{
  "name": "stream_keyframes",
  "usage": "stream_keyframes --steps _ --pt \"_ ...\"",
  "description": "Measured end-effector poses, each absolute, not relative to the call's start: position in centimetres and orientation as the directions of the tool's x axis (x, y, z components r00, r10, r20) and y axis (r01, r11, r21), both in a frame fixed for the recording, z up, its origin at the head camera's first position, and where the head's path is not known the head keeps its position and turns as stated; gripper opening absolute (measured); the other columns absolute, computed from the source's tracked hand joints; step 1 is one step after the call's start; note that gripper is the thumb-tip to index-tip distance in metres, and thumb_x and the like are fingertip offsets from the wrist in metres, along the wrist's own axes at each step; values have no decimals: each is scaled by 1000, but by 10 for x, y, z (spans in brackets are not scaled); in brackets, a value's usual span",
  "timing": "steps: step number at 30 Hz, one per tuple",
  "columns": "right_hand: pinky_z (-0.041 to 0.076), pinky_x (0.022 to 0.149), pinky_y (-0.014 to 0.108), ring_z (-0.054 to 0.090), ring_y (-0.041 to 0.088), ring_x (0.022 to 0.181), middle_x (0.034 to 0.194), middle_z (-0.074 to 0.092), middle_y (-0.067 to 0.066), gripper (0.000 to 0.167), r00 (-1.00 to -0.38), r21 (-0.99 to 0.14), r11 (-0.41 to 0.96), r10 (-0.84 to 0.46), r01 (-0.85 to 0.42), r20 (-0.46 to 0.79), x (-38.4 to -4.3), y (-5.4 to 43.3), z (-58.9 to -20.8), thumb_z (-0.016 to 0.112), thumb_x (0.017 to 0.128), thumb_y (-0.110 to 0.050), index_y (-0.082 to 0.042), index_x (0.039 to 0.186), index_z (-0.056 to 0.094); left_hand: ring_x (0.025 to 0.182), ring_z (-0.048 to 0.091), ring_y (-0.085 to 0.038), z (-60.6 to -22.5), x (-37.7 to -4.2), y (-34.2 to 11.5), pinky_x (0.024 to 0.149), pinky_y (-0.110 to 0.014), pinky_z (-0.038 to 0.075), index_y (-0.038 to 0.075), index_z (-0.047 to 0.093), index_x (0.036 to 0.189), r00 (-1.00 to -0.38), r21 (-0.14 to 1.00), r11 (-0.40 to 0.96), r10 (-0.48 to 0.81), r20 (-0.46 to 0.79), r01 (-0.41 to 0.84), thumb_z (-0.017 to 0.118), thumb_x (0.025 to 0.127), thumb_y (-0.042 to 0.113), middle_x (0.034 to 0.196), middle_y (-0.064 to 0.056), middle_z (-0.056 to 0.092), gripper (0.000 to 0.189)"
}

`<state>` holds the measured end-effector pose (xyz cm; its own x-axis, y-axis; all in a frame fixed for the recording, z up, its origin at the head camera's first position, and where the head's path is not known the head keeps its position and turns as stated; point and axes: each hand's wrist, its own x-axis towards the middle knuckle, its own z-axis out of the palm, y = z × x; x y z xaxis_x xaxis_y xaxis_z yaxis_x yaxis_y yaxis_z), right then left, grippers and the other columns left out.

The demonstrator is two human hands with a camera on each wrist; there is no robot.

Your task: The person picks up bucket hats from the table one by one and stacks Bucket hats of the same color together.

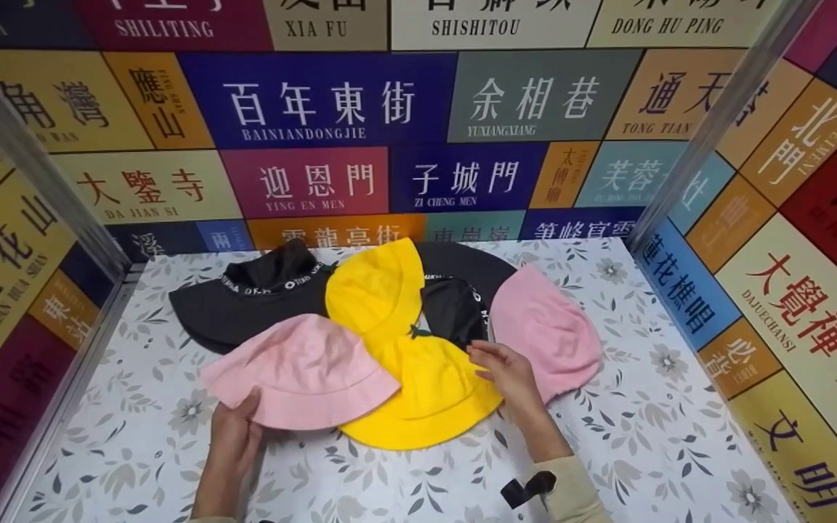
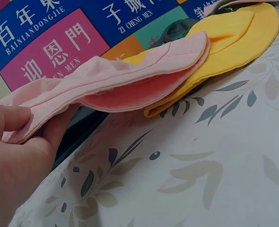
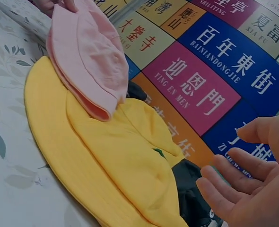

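My left hand (image 1: 235, 428) pinches the brim of a pink bucket hat (image 1: 309, 370), thumb above and fingers beneath in the left wrist view. That hat overlaps the left side of a yellow bucket hat (image 1: 433, 385) with a small green stem on its crown. Beside the yellow hat's right side, my right hand (image 1: 509, 374) hovers with loosely bent fingers; nothing lies between them in the right wrist view. Behind lie a second yellow hat (image 1: 375, 287), a black hat (image 1: 244, 312) at left, and another black hat (image 1: 455, 309), partly covered.
A second pink hat (image 1: 546, 334) lies at the right of the pile. The hats rest on a table with a white floral cover (image 1: 665, 436). Panels with colourful place-name signs (image 1: 317, 102) stand behind and on both sides, joined by metal corner posts (image 1: 709, 123).
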<state>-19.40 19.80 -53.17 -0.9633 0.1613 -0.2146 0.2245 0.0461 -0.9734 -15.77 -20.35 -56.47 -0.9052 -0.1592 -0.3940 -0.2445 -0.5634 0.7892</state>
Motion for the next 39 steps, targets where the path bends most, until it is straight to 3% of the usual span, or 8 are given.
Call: stream_keyframes --steps 8,17,22,24,27,31,35,39 --pt "53 89 24 61 15 99 115 69 11 37 -938 -969 -40 247 242 -244 -196 225 -527 61 97 -13 4 130 61 111 60 2 -566 -160 -204 102 -16 50 20 40 135 -909 797 -559 -169 -381 -230 52 103 11 123 12 57 35" --pt "38 115 51 51 29 125 142 53 19 46 -890 -931 28 308 363 -337 -184 260 -530 57 101 -23 0 140 52 114 59 1 -566 -162 -204 105 -18 49 20 38 137 -917 805 -550 -162 -365 -223 49 104 10 130 9 52 36" --pt "39 113 46 47 28 130 146 49 19 47 -877 -924 50 339 378 -340 -178 276 -535 55 102 -25 1 141 49 118 58 0 -567 -162 -204 106 -19 48 18 33 144 -916 803 -549 -156 -370 -231 48 105 10 138 6 47 43" --pt "43 106 39 51 24 124 139 54 17 47 -871 -924 51 356 379 -338 -175 282 -536 56 101 -23 2 141 49 119 58 0 -567 -162 -205 107 -20 48 17 32 146 -913 797 -557 -157 -377 -233 48 105 10 138 6 47 45" --pt "51 90 27 60 16 102 111 66 7 46 -859 -919 55 379 391 -343 -170 291 -537 59 99 -20 4 138 51 118 58 0 -567 -162 -205 107 -20 48 16 28 150 -908 794 -557 -160 -388 -242 48 105 11 138 6 47 49" --pt "54 69 22 60 8 74 80 63 -5 39 -841 -895 62 377 442 -389 -163 302 -542 64 96 -19 6 125 56 118 58 1 -568 -162 -206 106 -19 47 15 25 153 -902 791 -560 -163 -399 -249 49 105 12 136 8 48 54" --pt "55 61 24 62 10 65 73 61 -1 28 -817 -858 55 342 511 -465 -159 308 -547 66 94 -21 4 106 59 116 58 2 -568 -162 -205 105 -18 48 15 28 151 -901 794 -556 -173 -398 -244 49 104 12 132 9 51 51" --pt "59 58 26 66 12 61 69 65 1 29 -793 -824 29 293 566 -534 -159 310 -552 65 95 -23 5 100 60 114 59 2 -570 -161 -203 105 -18 48 15 32 145 -907 810 -541 -186 -377 -226 48 104 11 130 8 51 44"
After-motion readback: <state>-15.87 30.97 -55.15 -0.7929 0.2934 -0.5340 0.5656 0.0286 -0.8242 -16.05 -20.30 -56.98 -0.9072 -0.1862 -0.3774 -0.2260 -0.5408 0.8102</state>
